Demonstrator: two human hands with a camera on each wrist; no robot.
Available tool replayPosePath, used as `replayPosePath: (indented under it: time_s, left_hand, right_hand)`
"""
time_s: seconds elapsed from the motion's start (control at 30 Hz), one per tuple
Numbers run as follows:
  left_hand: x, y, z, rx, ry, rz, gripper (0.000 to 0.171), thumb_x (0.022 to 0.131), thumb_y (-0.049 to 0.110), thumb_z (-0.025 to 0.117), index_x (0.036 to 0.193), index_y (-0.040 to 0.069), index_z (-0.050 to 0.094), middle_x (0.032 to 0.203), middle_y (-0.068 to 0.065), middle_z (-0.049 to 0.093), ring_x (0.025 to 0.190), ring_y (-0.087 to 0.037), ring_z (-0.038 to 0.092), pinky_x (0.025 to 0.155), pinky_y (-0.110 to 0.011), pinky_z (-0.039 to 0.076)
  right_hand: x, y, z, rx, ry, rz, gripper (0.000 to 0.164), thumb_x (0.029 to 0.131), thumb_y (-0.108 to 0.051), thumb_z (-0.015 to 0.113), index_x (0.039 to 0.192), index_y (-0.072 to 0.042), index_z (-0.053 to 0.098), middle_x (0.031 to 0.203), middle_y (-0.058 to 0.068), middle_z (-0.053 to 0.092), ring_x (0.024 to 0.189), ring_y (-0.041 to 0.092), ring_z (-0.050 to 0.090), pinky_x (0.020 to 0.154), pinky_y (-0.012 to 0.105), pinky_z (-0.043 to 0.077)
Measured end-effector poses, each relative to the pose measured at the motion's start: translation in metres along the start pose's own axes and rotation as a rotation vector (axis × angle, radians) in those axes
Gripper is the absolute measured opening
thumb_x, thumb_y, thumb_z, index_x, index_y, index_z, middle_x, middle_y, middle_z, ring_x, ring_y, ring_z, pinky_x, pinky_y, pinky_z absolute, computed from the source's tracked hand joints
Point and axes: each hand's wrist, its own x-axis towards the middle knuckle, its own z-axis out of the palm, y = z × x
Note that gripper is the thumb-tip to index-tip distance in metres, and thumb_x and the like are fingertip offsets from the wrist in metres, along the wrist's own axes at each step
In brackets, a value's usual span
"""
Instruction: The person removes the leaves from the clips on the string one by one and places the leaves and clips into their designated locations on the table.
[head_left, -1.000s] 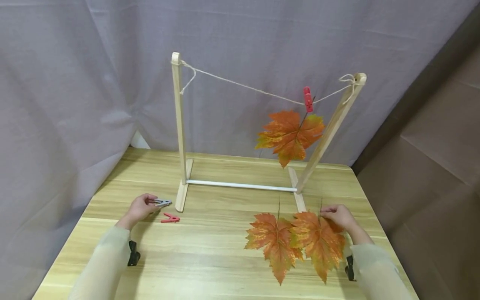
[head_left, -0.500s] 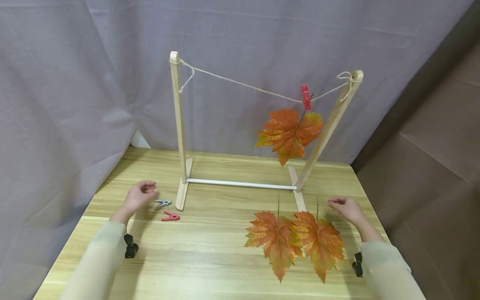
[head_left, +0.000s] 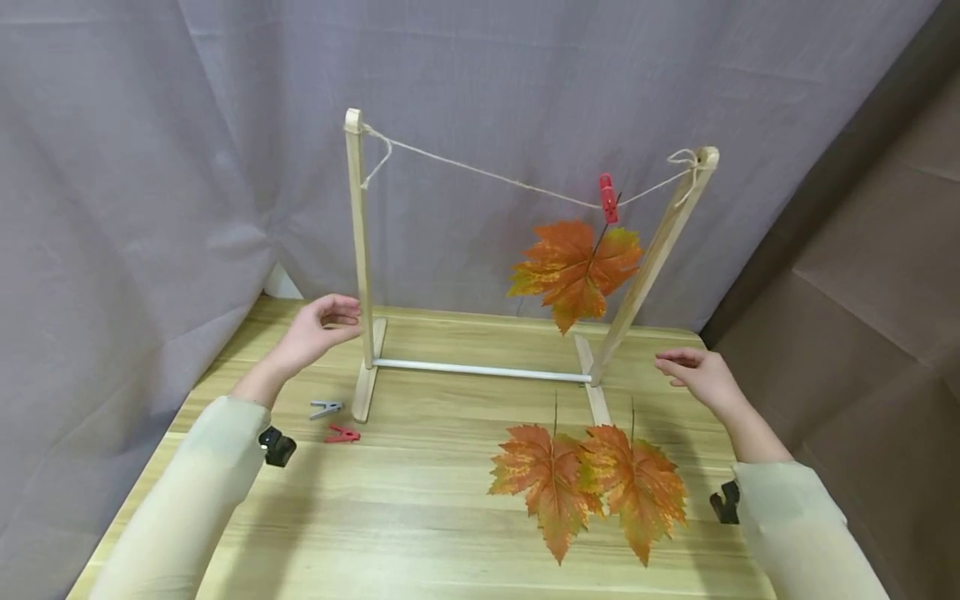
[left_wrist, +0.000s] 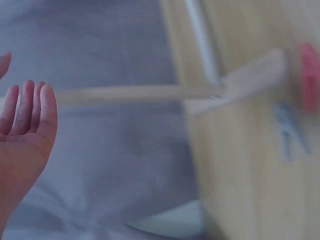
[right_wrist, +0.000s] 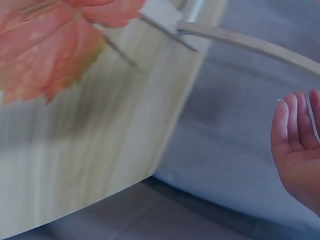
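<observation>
My left hand (head_left: 318, 333), empty with fingers loosely bent, is raised beside the left post (head_left: 361, 250) of a wooden stand; whether it touches the post I cannot tell. To the right of the stand my right hand (head_left: 697, 377) hovers, also holding nothing. A string (head_left: 487, 172) sags between the posts. From it hangs an orange maple leaf (head_left: 577, 271), its stem clipped by a red clothespin (head_left: 608, 198). Two more leaves lie at the front right, a left one (head_left: 547, 479) and a right one (head_left: 637, 487), slightly overlapping. A grey clothespin (head_left: 326, 409) and another red clothespin (head_left: 343, 434) lie at the left.
A white rod (head_left: 480, 370) joins the stand's feet low over the wooden table (head_left: 420, 517). Grey cloth (head_left: 465, 75) hangs behind the table, and a brown cloth (head_left: 862, 317) on the right. The right post (head_left: 652, 262) leans outward in view.
My left hand has let go of the grey clothespin and risen toward the left post. My right hand has left the right leaf's stem and moved up and outward.
</observation>
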Motion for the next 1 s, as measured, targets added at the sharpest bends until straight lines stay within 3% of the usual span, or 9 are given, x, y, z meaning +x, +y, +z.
replayPosePath:
  time_s: [0.07,0.13,0.37,0.47,0.57,0.8,1.0]
  left_hand:
    - [0.007,0.015,0.002,-0.004,-0.007,0.016,0.041,0.086,0.004,0.064,0.123,-0.008,0.050,0.118,-0.027,0.056,0.089,0.001,0.055,0.079,-0.010,0.048]
    - [0.013,0.029,0.003,0.002,-0.019,0.026,0.041,0.086,0.006,0.064,0.122,-0.006,0.051,0.118,-0.024,0.057,0.092,-0.005,0.056,0.080,-0.011,0.048]
    - [0.031,0.070,0.013,-0.009,-0.055,0.071,0.042,0.085,0.008,0.066,0.124,-0.002,0.051,0.120,-0.019,0.057,0.107,-0.024,0.056,0.091,-0.023,0.048]
    - [0.040,0.088,0.019,-0.041,-0.065,0.104,0.043,0.084,0.006,0.066,0.124,-0.002,0.051,0.122,-0.019,0.057,0.111,-0.028,0.055,0.096,-0.032,0.047]
    - [0.049,0.107,0.029,-0.070,-0.074,0.142,0.044,0.083,0.005,0.067,0.123,-0.002,0.052,0.121,-0.019,0.057,0.112,-0.030,0.055,0.098,-0.036,0.045]
    - [0.064,0.141,0.047,-0.120,-0.087,0.203,0.043,0.081,0.003,0.069,0.121,0.000,0.054,0.119,-0.017,0.059,0.111,-0.030,0.055,0.098,-0.036,0.046]
    - [0.076,0.162,0.059,-0.145,-0.098,0.243,0.044,0.081,0.006,0.069,0.122,0.003,0.054,0.120,-0.013,0.060,0.109,-0.022,0.057,0.096,-0.031,0.047]
  right_hand:
    - [0.002,-0.008,-0.003,0.032,0.004,-0.005,0.052,0.094,-0.031,0.055,0.123,0.011,0.052,0.090,-0.025,0.058,0.078,-0.014,0.055,0.070,0.015,0.053]
    - [0.003,-0.016,-0.006,0.057,0.012,-0.016,0.052,0.093,-0.032,0.056,0.124,0.010,0.051,0.086,-0.033,0.053,0.078,-0.013,0.056,0.070,0.013,0.053]
    - [0.006,-0.043,-0.012,0.150,0.050,-0.065,0.018,0.092,-0.028,0.060,0.107,-0.019,0.059,0.090,-0.032,0.056,0.083,-0.011,0.058,0.071,0.014,0.053]
    - [0.009,-0.056,-0.013,0.193,0.062,-0.088,0.014,0.091,-0.027,0.061,0.105,-0.026,0.058,0.092,-0.028,0.057,0.085,-0.009,0.058,0.071,0.013,0.053]
    - [0.011,-0.066,-0.014,0.207,0.074,-0.106,0.019,0.090,-0.028,0.061,0.108,-0.024,0.057,0.096,-0.024,0.058,0.086,-0.009,0.057,0.071,0.012,0.052]
    - [0.017,-0.089,-0.014,0.233,0.111,-0.119,0.050,0.090,-0.027,0.062,0.129,0.001,0.049,0.095,-0.023,0.058,0.088,-0.005,0.059,0.070,0.012,0.053]
    - [0.020,-0.106,-0.014,0.251,0.136,-0.136,0.051,0.089,-0.027,0.063,0.129,0.002,0.048,0.097,-0.021,0.060,0.088,-0.005,0.059,0.070,0.014,0.053]
